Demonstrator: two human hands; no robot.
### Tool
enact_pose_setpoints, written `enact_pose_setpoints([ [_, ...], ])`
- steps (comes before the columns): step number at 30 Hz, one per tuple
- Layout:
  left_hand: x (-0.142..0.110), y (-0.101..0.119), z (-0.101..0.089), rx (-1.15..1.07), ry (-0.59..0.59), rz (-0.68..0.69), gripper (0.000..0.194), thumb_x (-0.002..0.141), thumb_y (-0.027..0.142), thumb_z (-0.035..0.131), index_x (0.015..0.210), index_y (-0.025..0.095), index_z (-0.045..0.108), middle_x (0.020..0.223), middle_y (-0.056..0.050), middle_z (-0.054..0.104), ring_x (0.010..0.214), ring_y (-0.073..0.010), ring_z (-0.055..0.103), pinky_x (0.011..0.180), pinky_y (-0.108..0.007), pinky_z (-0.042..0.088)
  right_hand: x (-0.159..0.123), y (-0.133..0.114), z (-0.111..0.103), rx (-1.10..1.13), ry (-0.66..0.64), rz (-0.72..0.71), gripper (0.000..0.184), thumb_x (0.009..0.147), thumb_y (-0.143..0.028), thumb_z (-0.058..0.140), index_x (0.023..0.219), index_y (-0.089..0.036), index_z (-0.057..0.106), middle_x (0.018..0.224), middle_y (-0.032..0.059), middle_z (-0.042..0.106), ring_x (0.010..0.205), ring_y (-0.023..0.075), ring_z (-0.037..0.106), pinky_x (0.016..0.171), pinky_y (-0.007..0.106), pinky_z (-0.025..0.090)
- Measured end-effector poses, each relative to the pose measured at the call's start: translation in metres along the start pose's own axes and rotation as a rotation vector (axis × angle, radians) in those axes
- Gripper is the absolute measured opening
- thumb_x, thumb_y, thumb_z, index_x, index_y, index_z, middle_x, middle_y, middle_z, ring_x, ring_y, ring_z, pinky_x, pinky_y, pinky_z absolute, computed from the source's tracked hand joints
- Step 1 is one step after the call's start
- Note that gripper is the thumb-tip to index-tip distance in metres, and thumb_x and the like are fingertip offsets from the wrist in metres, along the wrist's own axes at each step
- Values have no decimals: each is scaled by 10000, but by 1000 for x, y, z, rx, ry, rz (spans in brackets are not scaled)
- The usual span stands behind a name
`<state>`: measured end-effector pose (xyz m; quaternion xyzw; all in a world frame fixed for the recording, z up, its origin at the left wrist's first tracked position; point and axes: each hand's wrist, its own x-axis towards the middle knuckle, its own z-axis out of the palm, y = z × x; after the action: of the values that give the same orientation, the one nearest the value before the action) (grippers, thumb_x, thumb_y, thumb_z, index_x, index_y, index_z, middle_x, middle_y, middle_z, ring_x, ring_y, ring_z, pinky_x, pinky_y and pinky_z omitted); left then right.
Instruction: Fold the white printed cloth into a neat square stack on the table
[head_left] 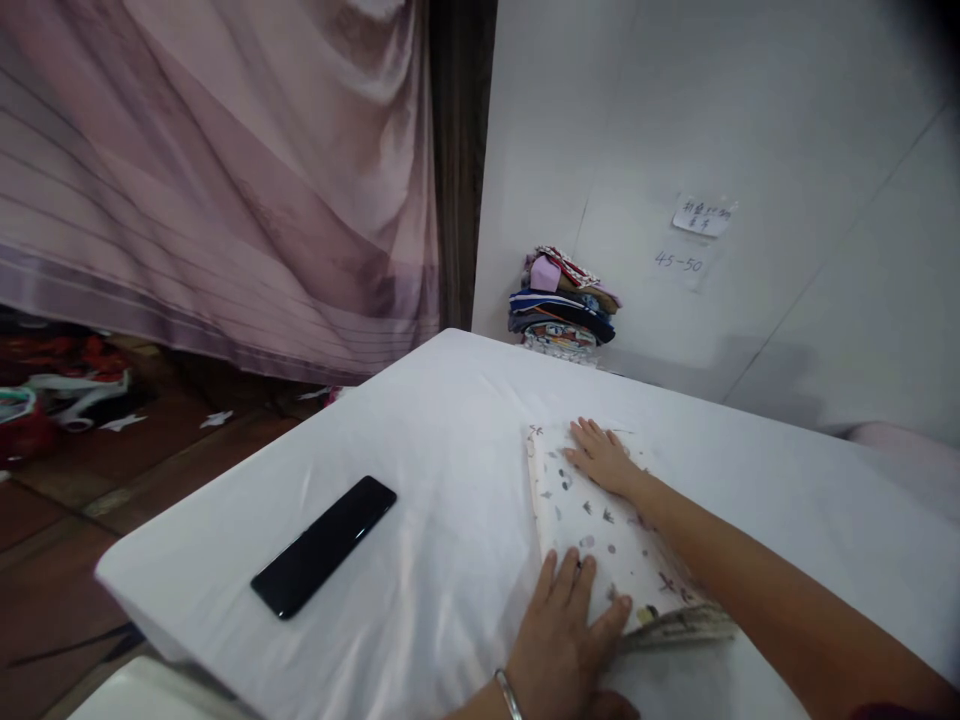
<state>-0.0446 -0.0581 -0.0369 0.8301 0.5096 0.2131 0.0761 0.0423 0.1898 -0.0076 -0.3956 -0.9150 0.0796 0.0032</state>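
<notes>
A folded white cloth with small leaf and dot prints lies on the white-covered table. My left hand, with a silver bangle at the wrist, is at the cloth's near left corner, fingers spread flat on its edge. On the cloth's far part rests my right hand, palm down with the fingers stretched out. My right forearm crosses over the cloth's right side and hides some of it. Several layers show along the near edge, under the printed top.
A black phone lies on the table to the left. Folded clothes are stacked by the wall at the far end. Handwritten paper labels are stuck to the white wall. A pink curtain hangs at the left above a tiled floor.
</notes>
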Motion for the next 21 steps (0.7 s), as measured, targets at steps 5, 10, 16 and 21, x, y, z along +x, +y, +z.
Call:
enact_pose_setpoints([
  [5, 2, 1, 3, -20, -7, -15, 820, 695, 652, 492, 1378, 336, 167, 1464, -117, 108, 1320, -370, 92, 1029, -611, 149, -1, -25, 6, -7, 6, -121, 738, 825, -661, 138, 1412, -215, 152, 1476, 44, 97, 1351, 226, 48, 1075, 460, 26],
  [10, 3, 4, -2, -37, -26, -55, 808, 674, 630, 544, 1362, 342, 234, 1463, -98, 137, 1319, -371, 114, 1031, -617, 140, -10, -26, -8, 14, -34, -110, 728, 825, -661, 158, 1404, -223, 193, 1475, 55, 86, 1349, 247, 42, 1069, 479, 36],
  [16, 1, 7, -8, -39, -24, -80, 765, 701, 633, 506, 1359, 347, 242, 1460, -84, 169, 1329, -335, 114, 1046, -590, 149, -72, 18, -11, -57, 112, 70, 684, 841, -630, 194, 1396, -231, 221, 1474, 57, 120, 1348, 258, 44, 1063, 511, 60],
  [21, 3, 7, -7, 0, -10, -78, 732, 703, 609, 526, 1344, 356, 278, 1451, -64, 211, 1328, -326, 130, 1049, -581, 157, -99, 61, 18, 89, 85, 223, 680, 846, -608, 222, 1399, -213, 211, 1476, 47, 114, 1341, 245, 114, 1063, 449, 190],
])
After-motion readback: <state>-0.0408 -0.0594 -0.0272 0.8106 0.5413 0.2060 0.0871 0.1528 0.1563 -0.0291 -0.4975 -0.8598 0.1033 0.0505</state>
